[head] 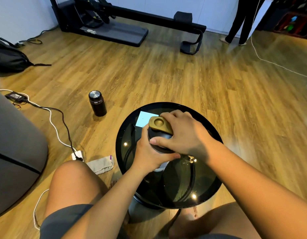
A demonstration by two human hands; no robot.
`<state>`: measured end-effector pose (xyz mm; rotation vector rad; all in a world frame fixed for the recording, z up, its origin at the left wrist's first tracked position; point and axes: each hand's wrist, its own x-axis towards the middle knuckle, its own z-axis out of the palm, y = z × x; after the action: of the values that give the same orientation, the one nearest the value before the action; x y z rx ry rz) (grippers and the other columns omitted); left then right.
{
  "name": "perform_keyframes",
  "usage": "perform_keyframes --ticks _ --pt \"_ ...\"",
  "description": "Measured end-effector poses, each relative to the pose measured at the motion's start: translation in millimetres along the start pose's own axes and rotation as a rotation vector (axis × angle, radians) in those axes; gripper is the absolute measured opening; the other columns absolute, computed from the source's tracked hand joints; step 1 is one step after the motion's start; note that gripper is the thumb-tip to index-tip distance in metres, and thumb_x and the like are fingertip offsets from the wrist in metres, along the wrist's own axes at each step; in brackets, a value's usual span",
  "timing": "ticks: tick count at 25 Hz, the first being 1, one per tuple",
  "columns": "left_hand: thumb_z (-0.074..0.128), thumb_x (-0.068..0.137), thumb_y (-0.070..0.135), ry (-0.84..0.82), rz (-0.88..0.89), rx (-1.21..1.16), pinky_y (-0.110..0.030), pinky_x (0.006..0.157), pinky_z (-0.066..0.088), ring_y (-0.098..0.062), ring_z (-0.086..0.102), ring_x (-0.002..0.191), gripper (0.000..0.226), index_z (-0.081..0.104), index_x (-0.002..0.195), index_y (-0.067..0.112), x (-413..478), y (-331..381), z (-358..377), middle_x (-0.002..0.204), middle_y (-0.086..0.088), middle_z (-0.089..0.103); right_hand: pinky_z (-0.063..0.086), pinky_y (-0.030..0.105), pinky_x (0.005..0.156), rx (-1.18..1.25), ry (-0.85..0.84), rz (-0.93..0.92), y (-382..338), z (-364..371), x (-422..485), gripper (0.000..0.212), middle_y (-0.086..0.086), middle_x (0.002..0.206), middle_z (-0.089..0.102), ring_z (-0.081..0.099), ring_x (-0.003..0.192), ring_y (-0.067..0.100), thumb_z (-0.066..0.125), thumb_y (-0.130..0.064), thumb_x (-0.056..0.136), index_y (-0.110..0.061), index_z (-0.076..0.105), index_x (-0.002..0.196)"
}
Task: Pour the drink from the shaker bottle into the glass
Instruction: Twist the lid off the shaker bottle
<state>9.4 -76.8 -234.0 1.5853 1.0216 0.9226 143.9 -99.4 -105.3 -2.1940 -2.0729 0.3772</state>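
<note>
The shaker bottle (162, 165) stands over the round dark glass table (168, 185), with a black lid and a gold flip cap (160, 124) on top. My left hand (149, 155) is wrapped around the bottle's body from the left. My right hand (185, 135) grips the lid from the right, thumb across its near side and fingers over the far side of the gold cap. Under my right wrist a bit of clear glass rim (191, 158) shows; I cannot tell whether it is the drinking glass.
A black steel flask (97, 105) stands on the wooden floor left of the table. A grey cloth (102, 165), a power strip (77, 155) and cables lie near my left knee. A grey sofa (15, 152) is at far left. A person's legs (237, 23) stand at the back right.
</note>
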Motion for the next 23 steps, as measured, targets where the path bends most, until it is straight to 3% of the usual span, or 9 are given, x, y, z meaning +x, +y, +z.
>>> perform_keyframes --ticks 4,6,8,11,14,16,19,21,23 --pt "0.098 0.043 0.052 -0.021 0.019 -0.006 -0.01 0.094 0.049 0.009 0.06 0.117 0.112 0.044 0.139 0.032 1 0 0 0.122 0.02 0.066 0.031 0.055 0.114 0.155 -0.28 -0.142 1 -26 8 0.087 -0.01 0.146 0.049 0.037 0.142 0.023 0.082 -0.037 0.064 -0.039 0.041 0.141" --pt "0.097 0.044 0.052 -0.038 0.019 -0.004 -0.01 0.095 0.047 0.008 0.06 0.118 0.115 0.041 0.142 0.032 2 0 0 0.121 0.02 0.067 0.018 0.061 0.119 0.128 -0.378 -0.134 -1 -34 11 0.094 -0.012 0.157 0.037 0.015 0.153 0.022 0.078 -0.048 0.066 -0.045 0.031 0.147" --pt "0.096 0.044 0.054 -0.048 0.009 0.016 -0.015 0.096 0.048 0.007 0.061 0.116 0.117 0.038 0.143 0.034 2 1 -1 0.116 0.024 0.068 0.027 0.056 0.117 0.059 -0.253 -0.041 -10 -29 9 0.093 -0.005 0.16 0.035 0.021 0.151 0.027 0.045 -0.085 0.068 -0.044 0.028 0.15" --pt "0.094 0.042 0.061 -0.03 -0.002 0.06 -0.009 0.085 0.049 0.006 0.064 0.109 0.099 0.04 0.125 0.056 1 1 -1 0.113 0.02 0.069 0.046 0.045 0.085 -0.201 -0.084 0.211 -24 -13 7 0.089 0.011 0.135 0.055 0.056 0.12 0.037 0.008 -0.085 0.079 -0.033 0.044 0.142" --pt "0.096 0.041 0.056 -0.014 0.008 0.056 -0.006 0.085 0.048 0.01 0.061 0.111 0.104 0.028 0.118 0.075 3 1 -1 0.114 0.024 0.065 0.045 0.041 0.085 -0.094 -0.18 0.001 -27 -14 10 0.054 0.006 0.125 0.058 0.057 0.113 0.033 0.047 -0.058 0.083 -0.03 0.054 0.129" --pt "0.096 0.043 0.054 -0.029 0.029 0.053 -0.008 0.09 0.048 0.011 0.06 0.114 0.109 0.031 0.13 0.064 3 -1 -1 0.116 0.027 0.064 0.043 0.043 0.1 0.134 -0.234 -0.215 -26 -25 9 0.045 -0.005 0.119 0.063 0.055 0.119 0.022 0.06 -0.036 0.073 -0.028 0.063 0.117" --pt "0.096 0.045 0.056 -0.051 0.034 0.068 -0.005 0.086 0.048 0.009 0.063 0.111 0.107 0.04 0.136 0.042 3 -4 -2 0.111 0.025 0.066 0.043 0.046 0.101 0.15 -0.067 -0.164 -26 -20 7 0.057 -0.007 0.126 0.063 0.056 0.121 0.018 0.053 -0.058 0.081 -0.03 0.057 0.131" --pt "0.096 0.046 0.056 -0.052 0.035 0.071 -0.005 0.087 0.047 0.008 0.062 0.112 0.11 0.037 0.138 0.044 3 -5 -2 0.11 0.024 0.067 0.047 0.047 0.092 -0.233 -0.074 0.067 -27 -10 7 0.081 0.005 0.135 0.056 0.056 0.121 0.032 0.038 -0.081 0.079 -0.033 0.039 0.145" --pt "0.096 0.044 0.055 -0.071 0.026 0.057 -0.006 0.086 0.048 0.01 0.064 0.109 0.116 0.03 0.139 0.055 3 -4 -3 0.106 0.027 0.07 0.047 0.047 0.089 -0.298 -0.172 0.091 -28 -5 4 0.081 0.01 0.133 0.052 0.057 0.117 0.037 0.051 -0.073 0.077 -0.033 0.033 0.145"
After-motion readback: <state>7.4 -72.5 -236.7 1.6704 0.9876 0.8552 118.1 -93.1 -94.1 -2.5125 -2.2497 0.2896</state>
